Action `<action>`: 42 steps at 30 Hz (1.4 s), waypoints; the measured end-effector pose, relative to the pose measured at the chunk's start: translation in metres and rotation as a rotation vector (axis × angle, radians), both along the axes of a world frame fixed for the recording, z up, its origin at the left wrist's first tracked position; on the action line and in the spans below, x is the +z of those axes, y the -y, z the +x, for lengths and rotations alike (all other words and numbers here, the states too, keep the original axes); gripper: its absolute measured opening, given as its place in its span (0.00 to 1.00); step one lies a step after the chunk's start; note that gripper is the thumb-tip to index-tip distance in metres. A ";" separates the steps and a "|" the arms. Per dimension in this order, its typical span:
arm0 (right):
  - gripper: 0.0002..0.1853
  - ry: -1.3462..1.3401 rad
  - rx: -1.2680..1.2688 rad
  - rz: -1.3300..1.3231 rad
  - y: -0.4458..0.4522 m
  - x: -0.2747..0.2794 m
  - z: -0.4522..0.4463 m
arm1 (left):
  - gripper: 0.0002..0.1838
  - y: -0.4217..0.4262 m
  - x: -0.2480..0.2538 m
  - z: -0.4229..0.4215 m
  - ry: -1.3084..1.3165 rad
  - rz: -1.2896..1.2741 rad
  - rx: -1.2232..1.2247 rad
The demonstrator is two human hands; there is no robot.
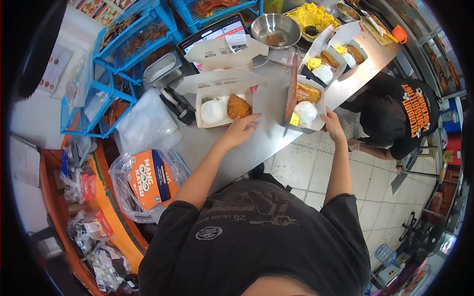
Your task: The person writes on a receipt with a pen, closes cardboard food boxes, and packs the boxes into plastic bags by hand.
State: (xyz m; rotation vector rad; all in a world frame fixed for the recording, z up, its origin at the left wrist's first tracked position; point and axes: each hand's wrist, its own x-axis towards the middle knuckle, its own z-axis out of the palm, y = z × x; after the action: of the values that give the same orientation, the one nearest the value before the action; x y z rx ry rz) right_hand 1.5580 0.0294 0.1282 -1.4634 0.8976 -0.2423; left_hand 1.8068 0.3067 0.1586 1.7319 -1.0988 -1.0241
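Note:
My right hand (333, 125) grips the right side of an open takeout meal box (302, 129) at the table's front edge. In that box are a white mound of rice (305, 112), yellow scrambled egg (295, 119) and a fried breaded piece (308, 92). My left hand (240, 130) holds nothing, its fingers stretched out beside the front right corner of another open box (200, 121). That one contains a rice mound (213, 112) and a piece of fried chicken (239, 106). Its lid (222, 80) stands raised at the back.
Two more filled boxes (323, 61) stand at the back right. Behind are a steel bowl (275, 30), a tray of scrambled egg (311, 19) and a tablet (212, 33). Blue baskets (123, 59) and black tongs (177, 106) lie left. A co-worker (395, 108) bends down at right.

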 end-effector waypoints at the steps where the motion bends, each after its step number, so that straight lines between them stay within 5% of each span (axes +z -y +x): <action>1: 0.19 0.001 0.023 0.002 -0.005 0.006 0.001 | 0.28 -0.001 0.001 0.000 -0.063 -0.004 -0.012; 4: 0.20 -0.006 0.070 -0.013 -0.047 0.010 0.001 | 0.38 -0.015 0.003 -0.006 -0.118 0.008 -0.006; 7: 0.22 -0.035 0.050 -0.065 -0.115 0.013 0.001 | 0.45 -0.045 0.123 -0.043 0.454 0.178 -0.028; 11: 0.27 -0.069 0.069 0.133 -0.221 0.023 0.011 | 0.17 -0.085 0.129 -0.037 0.504 0.214 0.244; 12: 0.24 -0.145 0.145 0.181 -0.231 0.034 0.014 | 0.09 -0.098 0.120 -0.032 0.543 0.051 0.379; 14: 0.19 -0.304 0.304 0.272 -0.245 0.076 0.019 | 0.09 -0.120 0.114 -0.013 0.577 0.002 0.378; 16: 0.17 -0.352 0.403 -0.312 -0.223 0.072 0.030 | 0.09 -0.132 0.111 0.002 0.578 -0.012 0.377; 19: 0.13 0.138 -0.010 -1.026 -0.208 0.140 0.092 | 0.09 -0.138 0.087 0.026 0.624 -0.262 0.362; 21: 0.09 0.393 0.085 -1.205 -0.194 0.137 0.124 | 0.08 -0.133 0.076 0.030 0.593 -0.347 0.424; 23: 0.08 0.333 0.463 -0.943 -0.172 0.112 0.129 | 0.07 -0.126 0.072 0.026 0.555 -0.457 0.493; 31: 0.10 0.532 0.369 -0.543 -0.161 0.087 0.127 | 0.01 -0.117 0.055 0.035 0.435 -0.662 0.477; 42: 0.17 0.333 0.499 -0.335 -0.159 0.114 0.121 | 0.11 -0.129 0.079 0.037 0.050 -0.394 0.341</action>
State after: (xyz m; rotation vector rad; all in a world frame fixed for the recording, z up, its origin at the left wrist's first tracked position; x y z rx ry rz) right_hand 1.6789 0.1884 0.2419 -1.8389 0.2115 -0.2595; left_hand 1.8436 0.4361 0.2374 1.5560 -0.9209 -0.5156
